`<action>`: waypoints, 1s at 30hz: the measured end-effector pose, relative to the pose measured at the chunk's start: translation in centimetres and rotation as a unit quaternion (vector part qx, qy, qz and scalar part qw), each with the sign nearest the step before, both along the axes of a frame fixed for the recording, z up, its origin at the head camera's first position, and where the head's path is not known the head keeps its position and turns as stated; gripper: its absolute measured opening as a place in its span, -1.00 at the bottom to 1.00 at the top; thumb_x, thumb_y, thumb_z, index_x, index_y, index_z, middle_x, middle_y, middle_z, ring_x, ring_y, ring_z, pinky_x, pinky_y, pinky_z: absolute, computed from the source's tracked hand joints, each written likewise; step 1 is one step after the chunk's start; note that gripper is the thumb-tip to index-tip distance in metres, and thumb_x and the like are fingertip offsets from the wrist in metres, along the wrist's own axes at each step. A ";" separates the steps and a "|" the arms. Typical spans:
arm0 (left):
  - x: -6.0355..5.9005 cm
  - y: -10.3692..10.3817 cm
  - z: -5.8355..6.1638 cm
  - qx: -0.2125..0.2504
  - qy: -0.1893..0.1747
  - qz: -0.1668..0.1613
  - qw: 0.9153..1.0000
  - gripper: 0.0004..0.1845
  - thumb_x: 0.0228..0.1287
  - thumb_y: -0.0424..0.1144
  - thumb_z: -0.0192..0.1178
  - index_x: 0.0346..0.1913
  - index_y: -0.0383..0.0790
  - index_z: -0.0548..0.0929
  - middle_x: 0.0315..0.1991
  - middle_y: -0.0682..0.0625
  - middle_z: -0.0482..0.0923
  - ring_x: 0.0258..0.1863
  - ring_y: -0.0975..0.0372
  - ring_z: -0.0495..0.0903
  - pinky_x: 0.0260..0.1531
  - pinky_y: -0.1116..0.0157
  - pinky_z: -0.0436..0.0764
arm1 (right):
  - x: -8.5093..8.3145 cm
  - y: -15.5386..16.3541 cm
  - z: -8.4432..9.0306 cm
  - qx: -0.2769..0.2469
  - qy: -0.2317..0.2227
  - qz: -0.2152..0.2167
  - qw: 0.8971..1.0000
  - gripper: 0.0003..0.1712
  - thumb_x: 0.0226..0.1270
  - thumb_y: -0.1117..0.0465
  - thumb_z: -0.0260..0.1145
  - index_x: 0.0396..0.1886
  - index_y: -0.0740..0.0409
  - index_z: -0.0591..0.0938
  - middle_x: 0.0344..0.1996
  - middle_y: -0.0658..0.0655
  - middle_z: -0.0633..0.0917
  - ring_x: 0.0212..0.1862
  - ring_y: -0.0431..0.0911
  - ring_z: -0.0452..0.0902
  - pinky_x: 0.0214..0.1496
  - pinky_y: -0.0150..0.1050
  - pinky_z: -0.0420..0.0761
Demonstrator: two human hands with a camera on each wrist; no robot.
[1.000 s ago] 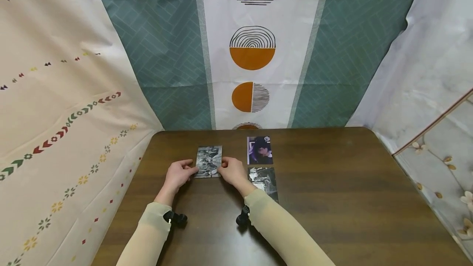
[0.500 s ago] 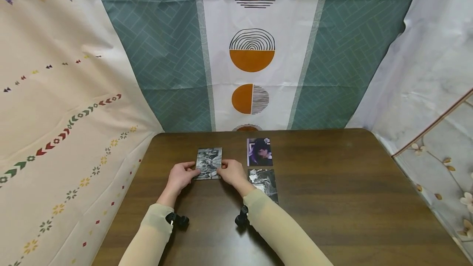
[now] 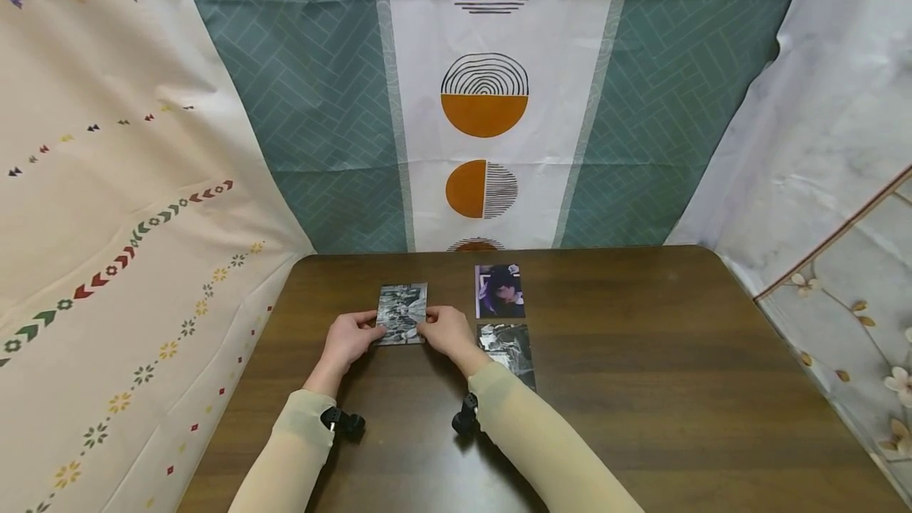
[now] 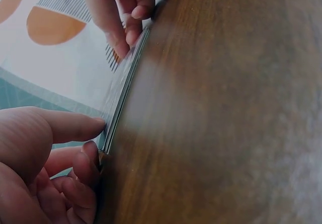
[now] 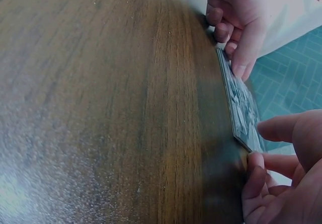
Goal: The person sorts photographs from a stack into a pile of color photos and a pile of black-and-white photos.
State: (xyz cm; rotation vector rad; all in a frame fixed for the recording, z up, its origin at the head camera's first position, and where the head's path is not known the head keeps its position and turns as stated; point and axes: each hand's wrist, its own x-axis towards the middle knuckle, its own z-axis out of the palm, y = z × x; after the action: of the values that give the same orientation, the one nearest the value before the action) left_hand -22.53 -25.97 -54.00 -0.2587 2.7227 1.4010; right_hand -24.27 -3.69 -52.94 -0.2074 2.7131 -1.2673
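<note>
- Dark wood desk (image 3: pixel 641 386) fills the lower half of the head view. A black-and-white photo stack (image 3: pixel 402 311) sits left of centre, near the far edge. Left hand (image 3: pixel 347 340) has it at the lower-left corner, right hand (image 3: pixel 445 331) at the lower-right corner; both grips are narrow, fingertips pinched on the stack's near corners.
- Same view, right of the hands: a purple-toned photo (image 3: pixel 499 290) lies flat, and a second black-and-white photo (image 3: pixel 509 347) sits just below it, partly hidden by the right sleeve. Both are apart from the stack. Patterned curtains hang behind the desk.
- Left wrist view: the stack (image 4: pixel 125 83) shows edge-on, several thin sheets, lying on the desk (image 4: pixel 226 108). Left thumb rests on top at the near corner and curled fingers (image 4: pixel 85 158) are at its edge, lower left of frame. The right hand (image 4: pixel 118 12) holds the far corner, top of frame.
- Right wrist view: stack (image 5: pixel 240 100) again edge-on, right of centre, looks flat on the desk (image 5: pixel 100 108). Right hand (image 5: pixel 282 173) pinches the near corner, lower right; left hand (image 5: pixel 236 17) is on the far corner, top right.
- Step in hand, my read: squaring up or taking hold of the stack with both hands, not yet lifted.
- Next move needs an even pinch on both corners so the thin sheets don't fan or slide; for a single sheet, a thumb must peel the top one off cleanly.
</note>
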 end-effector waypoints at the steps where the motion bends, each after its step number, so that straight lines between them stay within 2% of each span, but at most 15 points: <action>1: 0.0 0.0 0.0 -0.001 -0.001 -0.002 1.000 -0.44 0.39 -0.23 0.42 0.37 -0.41 0.64 -0.47 -0.04 0.58 -0.60 0.19 0.49 -0.56 0.25 0.44 | 0.0 0.0 0.0 0.001 0.000 0.000 1.000 -0.46 0.40 0.11 0.41 0.35 0.14 0.72 0.03 0.03 0.81 0.15 0.00 0.68 0.19 -0.04 0.62; 9: -0.1 -0.3 0.0 0.005 -0.006 -0.001 1.000 -0.43 0.40 -0.21 0.42 0.38 -0.39 0.63 -0.41 -0.05 0.60 -0.58 0.18 0.50 -0.52 0.24 0.46 | 0.0 0.0 -0.1 -0.006 -0.002 0.002 1.000 -0.48 0.44 0.10 0.39 0.34 0.15 0.72 0.08 0.08 0.80 0.20 0.04 0.68 0.22 -0.01 0.62; 16: 0.1 -0.3 0.1 0.012 -0.007 -0.001 1.000 -0.43 0.40 -0.21 0.42 0.39 -0.39 0.63 -0.40 -0.06 0.60 -0.58 0.18 0.50 -0.51 0.24 0.47 | 0.1 0.0 -0.2 -0.012 -0.002 -0.005 1.000 -0.55 0.48 0.06 0.40 0.26 0.15 0.77 0.14 0.11 0.79 0.24 0.08 0.67 0.25 0.00 0.62; 30: 0.4 -0.3 0.4 0.027 -0.007 -0.001 1.000 -0.41 0.39 -0.19 0.45 0.40 -0.36 0.63 -0.36 -0.06 0.62 -0.57 0.19 0.48 -0.51 0.27 0.47 | 0.0 -0.2 -0.1 -0.021 0.001 -0.003 1.000 -0.59 0.50 0.11 0.37 0.22 0.16 0.79 0.19 0.13 0.76 0.27 0.10 0.66 0.27 0.02 0.61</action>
State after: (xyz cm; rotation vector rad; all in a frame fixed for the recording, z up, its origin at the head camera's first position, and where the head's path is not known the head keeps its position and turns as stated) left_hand -22.17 -26.24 -53.61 -0.2613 2.6688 1.4657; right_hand -24.31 -3.92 -53.08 -0.2057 2.6928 -1.3272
